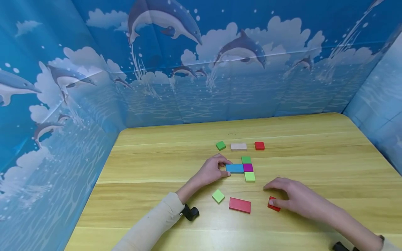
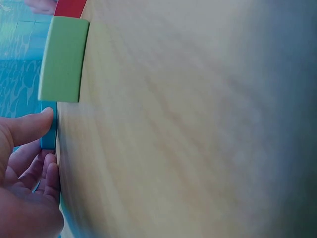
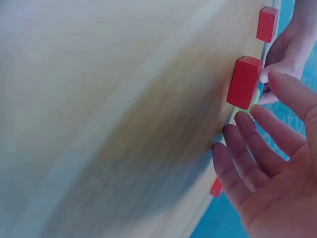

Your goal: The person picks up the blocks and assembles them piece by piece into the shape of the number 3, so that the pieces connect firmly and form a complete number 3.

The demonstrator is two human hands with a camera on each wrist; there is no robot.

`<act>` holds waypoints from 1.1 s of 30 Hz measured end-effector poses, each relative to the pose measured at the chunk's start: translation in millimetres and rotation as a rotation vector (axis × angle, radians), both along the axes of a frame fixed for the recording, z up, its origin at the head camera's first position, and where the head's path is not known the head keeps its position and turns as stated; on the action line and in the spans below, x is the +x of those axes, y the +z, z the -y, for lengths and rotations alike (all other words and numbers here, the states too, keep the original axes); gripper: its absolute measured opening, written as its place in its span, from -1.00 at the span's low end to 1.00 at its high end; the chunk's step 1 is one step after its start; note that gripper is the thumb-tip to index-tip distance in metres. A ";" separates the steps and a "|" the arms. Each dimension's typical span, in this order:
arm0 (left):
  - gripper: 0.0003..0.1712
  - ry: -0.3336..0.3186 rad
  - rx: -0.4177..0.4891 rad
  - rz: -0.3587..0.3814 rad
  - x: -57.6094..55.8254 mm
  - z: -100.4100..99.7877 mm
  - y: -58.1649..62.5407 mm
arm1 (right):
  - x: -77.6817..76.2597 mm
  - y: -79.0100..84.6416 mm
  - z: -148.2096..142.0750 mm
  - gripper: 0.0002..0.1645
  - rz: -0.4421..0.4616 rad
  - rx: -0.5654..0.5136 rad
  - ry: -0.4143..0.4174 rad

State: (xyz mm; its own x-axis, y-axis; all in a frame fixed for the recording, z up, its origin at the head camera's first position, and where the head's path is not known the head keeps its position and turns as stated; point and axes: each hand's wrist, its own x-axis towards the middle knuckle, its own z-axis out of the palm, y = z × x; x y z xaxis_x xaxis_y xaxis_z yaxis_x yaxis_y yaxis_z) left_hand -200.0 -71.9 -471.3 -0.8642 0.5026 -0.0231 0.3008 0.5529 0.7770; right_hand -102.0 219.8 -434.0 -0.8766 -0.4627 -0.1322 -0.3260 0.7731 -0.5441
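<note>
Thumb and fingers of my left hand (image 1: pixel 211 170) pinch the left end of a blue rectangular block (image 1: pixel 235 168) lying on the table. Its right end meets a purple block (image 1: pixel 248 167), which sits between a green block (image 1: pixel 246 159) behind and a lime block (image 1: pixel 250 177) in front. In the left wrist view the thumb lies against the blue block (image 2: pixel 49 129). Further right, my right hand (image 1: pixel 296 198) has its fingers spread and relaxed, the thumb overlapping a small red block (image 1: pixel 274 208) in the head view. The right wrist view shows this red block (image 3: pixel 243 84) beside the fingertips.
On the wooden table (image 1: pixel 150 153), a green block (image 1: pixel 221 145), a pale block (image 1: pixel 238 147) and a red block (image 1: pixel 259 146) form a back row. Nearer lie a light green block (image 1: pixel 218 196) and a long red block (image 1: pixel 240 205). Dolphin-print cloth (image 1: pixel 201 94) surrounds the table.
</note>
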 end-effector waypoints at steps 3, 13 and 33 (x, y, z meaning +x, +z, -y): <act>-0.63 0.000 0.007 0.001 -0.4 0.1 -1.1 | 5.7 -1.5 -3.0 -0.42 0.008 0.011 -0.013; -0.63 0.005 0.014 0.000 0.8 2.9 -1.9 | 14.8 -3.0 -3.1 -0.38 0.059 0.022 -0.045; -0.62 -0.016 0.014 -0.014 1.3 2.2 -2.3 | 24.0 -13.2 -5.8 -0.58 -0.088 0.020 -0.020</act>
State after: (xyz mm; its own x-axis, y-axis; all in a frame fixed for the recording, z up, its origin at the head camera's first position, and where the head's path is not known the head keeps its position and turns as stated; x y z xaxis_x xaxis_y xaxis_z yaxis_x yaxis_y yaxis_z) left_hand -198.7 -74.1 -473.6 -0.8561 0.5167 -0.0039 0.3207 0.5373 0.7801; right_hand -78.0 225.6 -447.2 -0.8942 -0.4431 -0.0631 -0.3566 0.7905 -0.4980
